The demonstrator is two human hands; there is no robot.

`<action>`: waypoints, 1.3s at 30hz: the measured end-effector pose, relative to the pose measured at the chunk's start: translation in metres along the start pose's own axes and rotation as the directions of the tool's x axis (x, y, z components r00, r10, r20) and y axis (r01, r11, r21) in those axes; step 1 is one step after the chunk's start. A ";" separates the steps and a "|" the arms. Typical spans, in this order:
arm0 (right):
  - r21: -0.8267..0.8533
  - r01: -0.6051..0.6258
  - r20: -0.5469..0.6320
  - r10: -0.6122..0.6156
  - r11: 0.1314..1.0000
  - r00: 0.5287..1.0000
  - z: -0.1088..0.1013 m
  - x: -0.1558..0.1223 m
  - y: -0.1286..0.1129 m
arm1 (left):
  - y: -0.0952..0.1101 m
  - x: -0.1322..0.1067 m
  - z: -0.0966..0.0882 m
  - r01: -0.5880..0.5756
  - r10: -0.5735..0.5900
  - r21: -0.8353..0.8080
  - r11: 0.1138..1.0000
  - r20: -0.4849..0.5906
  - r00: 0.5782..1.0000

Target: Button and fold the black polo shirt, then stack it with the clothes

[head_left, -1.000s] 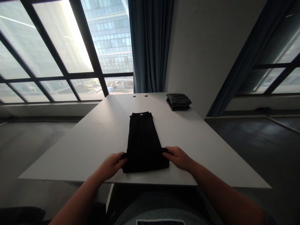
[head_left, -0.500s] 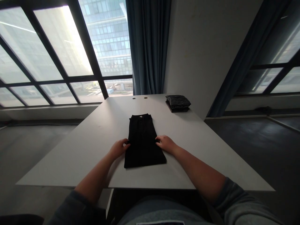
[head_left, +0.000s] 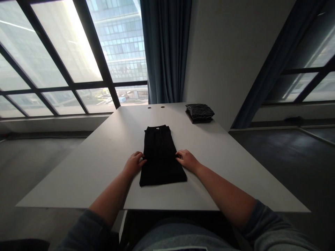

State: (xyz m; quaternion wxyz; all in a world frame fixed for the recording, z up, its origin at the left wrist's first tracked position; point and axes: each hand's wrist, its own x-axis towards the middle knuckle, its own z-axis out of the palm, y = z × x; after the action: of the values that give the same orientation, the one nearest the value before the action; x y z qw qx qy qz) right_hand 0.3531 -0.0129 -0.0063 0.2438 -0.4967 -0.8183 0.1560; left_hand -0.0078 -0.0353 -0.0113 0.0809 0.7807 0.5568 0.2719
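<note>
folded black shirt flat on the white table: soft, light, limp cloth, best taken by the side edges. left hand and right hand half-curled at those edges, fingertips touching, pinch or mere rest impossible to tell.

Strong glare through left windows; dim room; wide-angle edges bowed.

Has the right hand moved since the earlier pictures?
Yes: the right hand has moved forward and inward, closer to the folded striped garment at the table's far end.
</note>
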 end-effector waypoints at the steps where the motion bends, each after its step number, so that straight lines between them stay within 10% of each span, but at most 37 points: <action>1: 0.007 -0.005 -0.003 0.005 1.000 1.000 0.000 0.000 -0.001 | 0.001 0.000 0.000 0.027 -0.026 0.026 0.999 -0.012 1.000; 39: -0.010 0.059 -0.036 -0.059 0.998 0.998 0.004 -0.003 0.006 | 0.004 -0.003 -0.006 0.144 -0.143 -0.068 0.987 0.024 0.989</action>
State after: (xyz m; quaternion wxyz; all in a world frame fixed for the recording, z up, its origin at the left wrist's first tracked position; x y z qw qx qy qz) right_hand 0.3568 -0.0131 -0.0131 0.2611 -0.4760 -0.8287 0.1361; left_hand -0.0089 -0.0408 -0.0056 0.1325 0.7379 0.6009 0.2772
